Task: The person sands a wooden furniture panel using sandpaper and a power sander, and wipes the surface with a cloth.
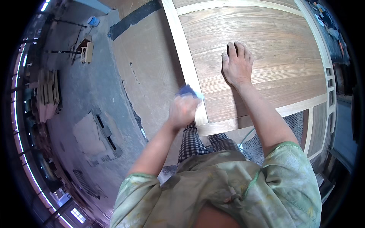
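The wearer's green patterned shirt [224,178] fills the foreground, above checked trousers [192,142]. Beyond these, the left hand [184,112] (blurred in outline) is closed on a blue pad [186,90], whose exact kind cannot be told; the pad lies at the near left corner of the wooden panel [273,64], against the pale border strip [184,57]. The panel, brown-grained and framed in lighter wood, lies before the wearer, toward the right. The right hand [238,66] rests palm down on its brown surface, fingers slightly apart and gripping nothing. To the left of the panel, a brown sheet [150,57] covers part of the grey floor [83,87]. Farther left are a stack of boards [47,91] and a small pale wooden piece [88,52]; a blue bucket [93,21] stands beyond.
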### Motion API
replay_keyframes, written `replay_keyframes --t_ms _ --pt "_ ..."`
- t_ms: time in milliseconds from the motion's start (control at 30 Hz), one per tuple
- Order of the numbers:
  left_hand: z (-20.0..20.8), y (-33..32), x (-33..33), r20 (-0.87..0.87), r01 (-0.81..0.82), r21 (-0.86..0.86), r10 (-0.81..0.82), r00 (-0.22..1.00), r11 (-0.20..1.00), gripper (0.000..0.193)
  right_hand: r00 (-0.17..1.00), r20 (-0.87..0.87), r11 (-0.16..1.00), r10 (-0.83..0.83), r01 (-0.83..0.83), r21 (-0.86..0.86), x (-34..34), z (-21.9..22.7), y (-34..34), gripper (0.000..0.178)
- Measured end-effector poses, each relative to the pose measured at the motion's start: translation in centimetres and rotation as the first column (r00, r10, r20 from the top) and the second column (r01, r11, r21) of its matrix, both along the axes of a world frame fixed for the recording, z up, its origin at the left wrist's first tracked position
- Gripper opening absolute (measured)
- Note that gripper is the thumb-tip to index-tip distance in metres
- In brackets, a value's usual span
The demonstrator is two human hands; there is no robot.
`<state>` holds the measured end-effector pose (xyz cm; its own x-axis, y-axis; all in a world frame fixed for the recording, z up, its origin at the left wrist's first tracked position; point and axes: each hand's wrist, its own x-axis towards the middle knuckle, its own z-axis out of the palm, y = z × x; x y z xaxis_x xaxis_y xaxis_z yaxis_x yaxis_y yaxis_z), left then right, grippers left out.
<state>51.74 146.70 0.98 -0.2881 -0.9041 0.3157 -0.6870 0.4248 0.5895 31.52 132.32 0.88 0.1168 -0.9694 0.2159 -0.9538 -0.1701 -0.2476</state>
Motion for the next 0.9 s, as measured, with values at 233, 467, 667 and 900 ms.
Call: replay_keyframes --t_ms 233,467,667,900 --pt "-0.1 -3.1 0.5 -0.004 -0.063 -0.037 0.063 0.998 0.997 0.004 0.993 0.103 0.993 0.063 -0.052 -0.106 -0.7 -0.6 0.0 0.045" --pt "-2.2 -20.7 6.0 0.022 -0.181 -0.030 0.182 0.983 0.983 0.006 0.994 0.104 0.999 0.024 -0.020 -0.040 0.2 1.3 -0.1 0.045" --pt "2.1 -32.4 8.9 0.070 0.349 -0.118 -0.343 0.937 0.930 0.016 0.988 0.153 0.998 -0.036 0.042 -0.037 0.2 1.8 0.0 0.042" --pt "0.2 -38.3 1.9 0.114 0.481 -0.161 -0.467 0.877 0.862 0.022 0.991 0.119 0.998 -0.060 0.063 -0.023 0.5 2.5 -0.7 0.042"
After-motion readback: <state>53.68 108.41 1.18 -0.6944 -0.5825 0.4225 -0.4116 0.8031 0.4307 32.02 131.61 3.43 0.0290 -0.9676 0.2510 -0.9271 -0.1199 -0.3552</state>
